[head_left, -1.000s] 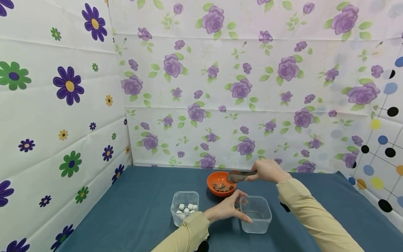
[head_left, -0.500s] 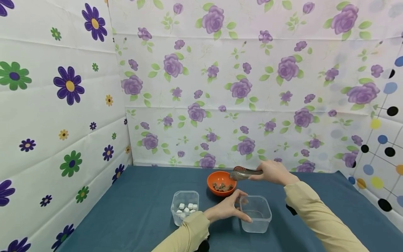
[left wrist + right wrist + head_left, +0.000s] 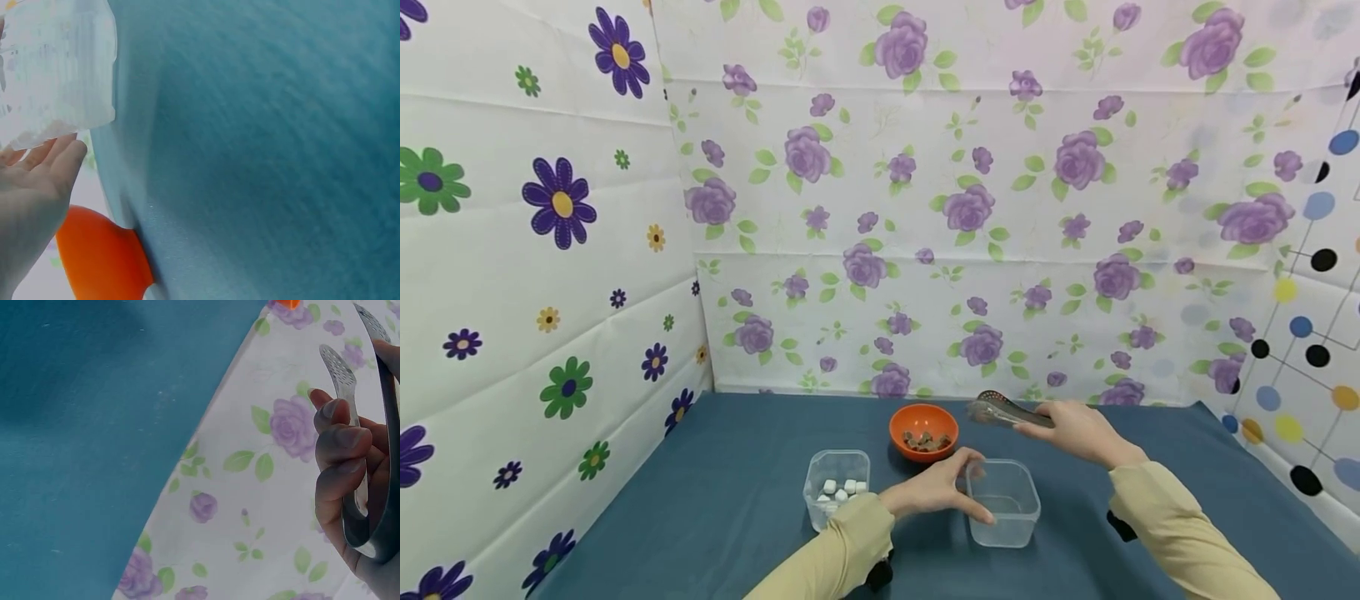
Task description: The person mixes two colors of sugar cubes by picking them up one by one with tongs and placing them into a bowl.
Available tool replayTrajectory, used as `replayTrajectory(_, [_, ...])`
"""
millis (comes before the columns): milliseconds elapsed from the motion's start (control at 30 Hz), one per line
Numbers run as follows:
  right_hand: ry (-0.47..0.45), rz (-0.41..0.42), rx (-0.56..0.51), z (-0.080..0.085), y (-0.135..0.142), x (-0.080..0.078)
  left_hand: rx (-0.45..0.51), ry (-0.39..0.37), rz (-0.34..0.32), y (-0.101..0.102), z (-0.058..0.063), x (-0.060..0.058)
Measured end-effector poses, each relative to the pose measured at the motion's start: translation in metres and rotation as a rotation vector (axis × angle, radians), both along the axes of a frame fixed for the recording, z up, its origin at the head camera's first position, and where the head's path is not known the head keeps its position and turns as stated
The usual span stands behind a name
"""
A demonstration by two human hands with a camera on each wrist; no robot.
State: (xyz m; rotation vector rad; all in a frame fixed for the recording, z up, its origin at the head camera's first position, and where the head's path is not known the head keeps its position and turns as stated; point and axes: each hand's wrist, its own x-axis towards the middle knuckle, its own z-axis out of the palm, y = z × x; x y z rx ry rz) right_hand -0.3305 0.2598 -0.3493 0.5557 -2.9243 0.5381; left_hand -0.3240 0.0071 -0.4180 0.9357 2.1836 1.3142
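My right hand (image 3: 1078, 429) grips metal food tongs (image 3: 1022, 414) by the handle end, to the right of an orange bowl (image 3: 923, 417). The right wrist view shows perforated tips (image 3: 340, 370) spread apart, with nothing between them. Small brown pieces (image 3: 926, 442) lie in the bottom of the bowl. With thumb at the front and fingers behind, my left hand (image 3: 936, 487) holds the left side of a clear plastic container (image 3: 1011, 529). Nothing shows inside this container. In the left wrist view, the fingers (image 3: 53, 159) are at its wall, partly hidden by it.
Another clear container (image 3: 837, 461) stands to the left, with several white cubes (image 3: 841, 493) in it; the left sleeve overlaps its corner. A blue cloth (image 3: 737, 467) covers the table. Patterned sheets (image 3: 850, 208) hang behind and at both sides.
My right hand has carried the tongs from over the bowl's rim to the right, away from it, and the tips stand wider apart. The left hand stays at the container.
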Motion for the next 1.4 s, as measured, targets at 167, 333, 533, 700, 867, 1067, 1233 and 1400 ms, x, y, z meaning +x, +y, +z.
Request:
replayTrajectory(167, [-0.051,-0.004,-0.075,-0.007,0.007,0.001,-0.026,0.021,-0.005,-0.001,0.003,0.000])
replayTrajectory(333, [-0.053,0.034,-0.116,-0.016,0.011,0.002,-0.038,0.029,-0.012,-0.001,0.004,0.000])
replayTrajectory(533, [-0.084,0.037,-0.141,-0.020,0.011,0.006,-0.032,0.024,-0.032,-0.001,0.003,0.001])
replayTrajectory(700, [-0.087,0.035,-0.135,-0.018,0.008,0.007,-0.040,0.028,-0.013,-0.002,0.003,0.001])
replayTrajectory(867, [-0.058,0.028,-0.125,-0.013,0.007,0.010,-0.049,0.079,0.018,-0.006,0.007,0.005])
replayTrajectory(1067, [-0.034,0.000,-0.108,-0.010,0.007,0.015,-0.035,0.127,0.052,-0.017,0.021,0.016])
replayTrajectory(1233, [-0.008,0.005,-0.129,-0.010,0.007,0.019,0.020,0.146,0.069,-0.032,0.033,0.022])
replayTrajectory(1400, [-0.013,0.027,-0.166,-0.009,0.001,0.024,0.097,0.174,0.083,-0.049,0.043,0.025])
